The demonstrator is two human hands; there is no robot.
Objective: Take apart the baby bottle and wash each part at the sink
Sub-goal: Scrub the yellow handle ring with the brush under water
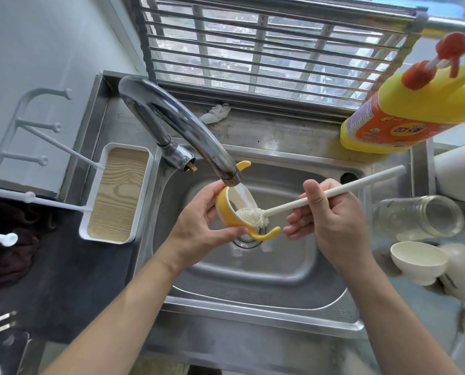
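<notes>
Yellow plastic bottle collar with two curved handles (227, 212) held under the running chrome tap (188, 131) over the steel sink (320, 266), left hand (198, 228) pinching its rim; right hand (331, 215) curled round the white long-handled bristle brush (307, 198); collar judged light, rigid, slippery when wet, best gripped at the rim

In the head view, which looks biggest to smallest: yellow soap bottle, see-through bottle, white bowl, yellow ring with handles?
1. yellow soap bottle, maybe helped by being nearer the camera.
2. see-through bottle.
3. white bowl and yellow ring with handles look about alike, so no ranking.
</notes>
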